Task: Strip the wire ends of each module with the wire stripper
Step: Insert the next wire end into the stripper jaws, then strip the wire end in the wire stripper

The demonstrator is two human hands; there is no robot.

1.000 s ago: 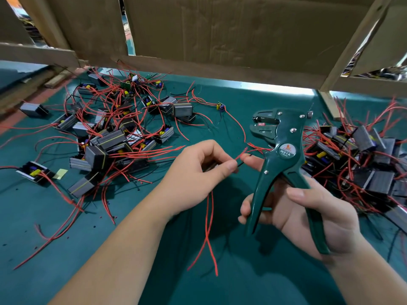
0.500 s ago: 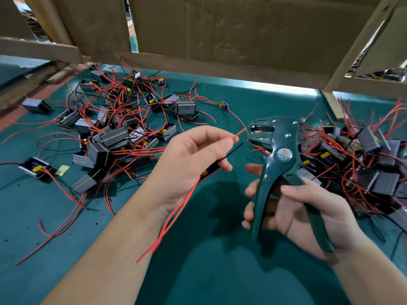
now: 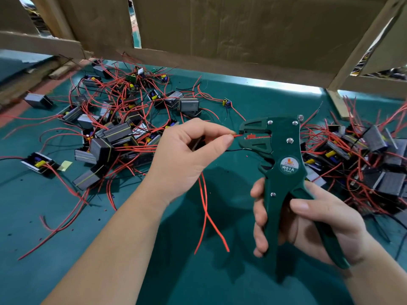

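My right hand (image 3: 308,219) grips the handles of a dark green wire stripper (image 3: 280,155), held upright with its jaws pointing left. My left hand (image 3: 187,157) pinches a red wire (image 3: 237,135) between thumb and forefinger, and the wire's tip sits in the stripper's jaws. A module is mostly hidden in my left palm. A black wire (image 3: 233,150) leaves my fingers just below the jaws. Two more red wires (image 3: 206,213) hang down from under my left hand.
A pile of grey modules with red wires (image 3: 114,133) covers the green mat at the left. A second pile (image 3: 363,159) lies at the right behind the stripper. Cardboard panels (image 3: 231,29) wall off the back. Small insulation bits dot the mat (image 3: 99,219).
The stripper has risen and swung its jaws toward my left hand. The red wire end, free half a second ago, now sits in the jaws. The hanging wires have swung back down.
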